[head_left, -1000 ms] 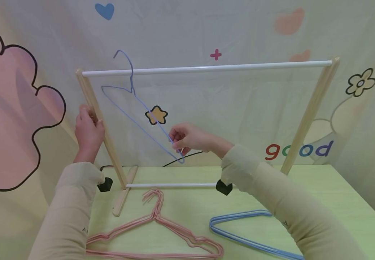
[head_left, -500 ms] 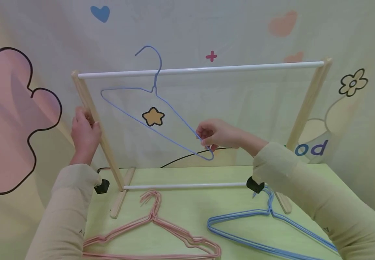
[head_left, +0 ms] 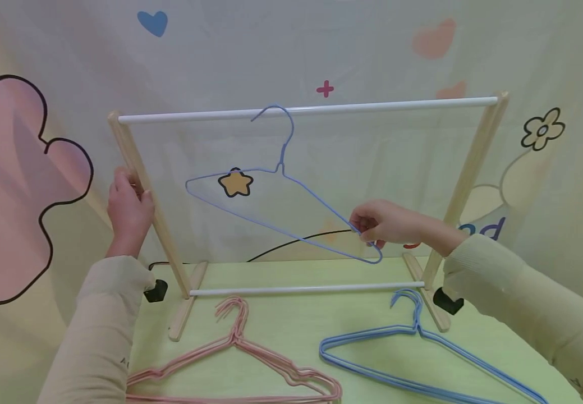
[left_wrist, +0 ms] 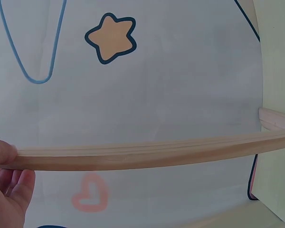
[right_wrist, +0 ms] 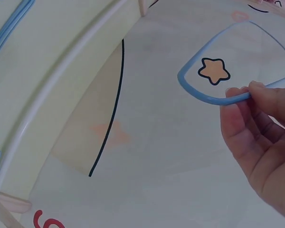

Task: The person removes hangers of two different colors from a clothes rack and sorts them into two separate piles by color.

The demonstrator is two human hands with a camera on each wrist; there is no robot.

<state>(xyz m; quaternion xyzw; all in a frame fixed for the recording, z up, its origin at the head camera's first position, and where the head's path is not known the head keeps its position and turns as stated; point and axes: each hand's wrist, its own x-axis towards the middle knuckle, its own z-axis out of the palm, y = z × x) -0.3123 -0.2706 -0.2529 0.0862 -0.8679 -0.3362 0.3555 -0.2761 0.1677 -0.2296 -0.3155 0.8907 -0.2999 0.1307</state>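
A blue wire clothes hanger (head_left: 316, 196) is tilted, its right end low, with its hook overlapping the rack's white top rail (head_left: 372, 106) in the head view. My right hand (head_left: 387, 224) pinches the hanger near its lower right corner between thumb and fingers; the right wrist view shows this blue corner (right_wrist: 190, 85) up close. My left hand (head_left: 131, 210) grips the left wooden post (head_left: 142, 168) of the clothes rack. In the left wrist view, thumb and fingers (left_wrist: 23, 190) lie on either side of that post.
Several pink hangers (head_left: 240, 339) lie stacked on the pale green table (head_left: 291, 320) at front left. Several blue hangers (head_left: 372, 331) lie at front right. A lower white bar (head_left: 306, 289) joins the rack's feet. Behind hangs a printed cloth (head_left: 372, 50).
My right hand has carried the blue hanger to the right, and its hook has come down from above the rail to rail height. The left hand keeps its place on the post.
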